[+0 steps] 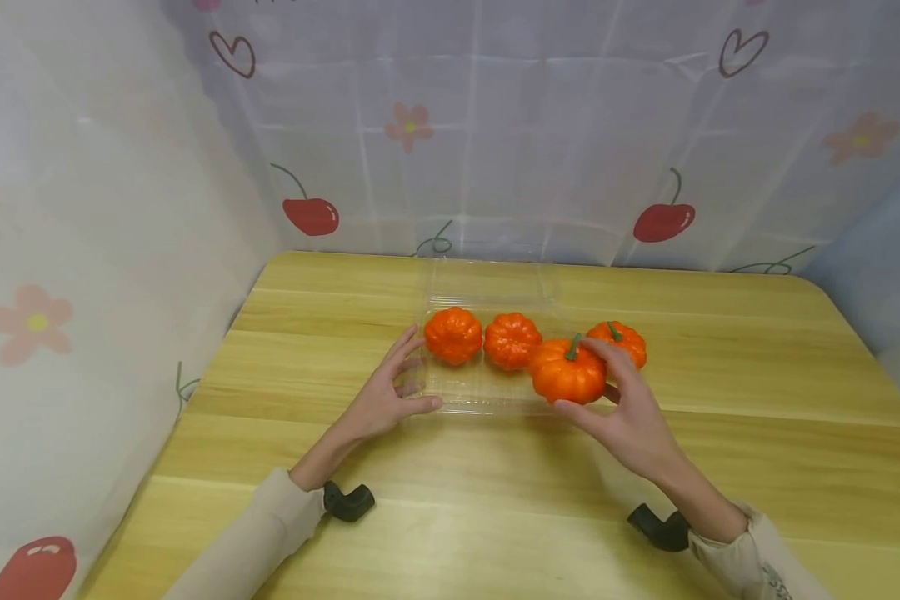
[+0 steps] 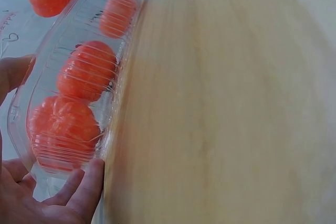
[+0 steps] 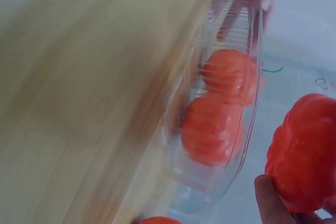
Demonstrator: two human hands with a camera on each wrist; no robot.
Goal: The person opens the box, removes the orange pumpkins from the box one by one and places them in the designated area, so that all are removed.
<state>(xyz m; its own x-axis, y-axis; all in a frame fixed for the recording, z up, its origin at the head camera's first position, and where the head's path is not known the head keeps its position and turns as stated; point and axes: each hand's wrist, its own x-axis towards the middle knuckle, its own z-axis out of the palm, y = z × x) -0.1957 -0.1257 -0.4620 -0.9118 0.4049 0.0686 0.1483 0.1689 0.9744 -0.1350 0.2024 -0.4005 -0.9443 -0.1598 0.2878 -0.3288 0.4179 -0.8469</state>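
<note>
Two orange toy pumpkins sit side by side in a clear plastic box with its lid folded back. My left hand touches the box's left end, fingers spread along it and thumb at the front rim. My right hand grips another pumpkin, green stem up, between thumb and fingers over the box's right part. In the right wrist view, this held pumpkin is above rim height. Another stemmed pumpkin lies on the table just beyond the right hand, partly hidden by it.
The wooden table has its back edge against a patterned curtain. A second curtain hangs along the left side. A dark curved piece sits at each wrist.
</note>
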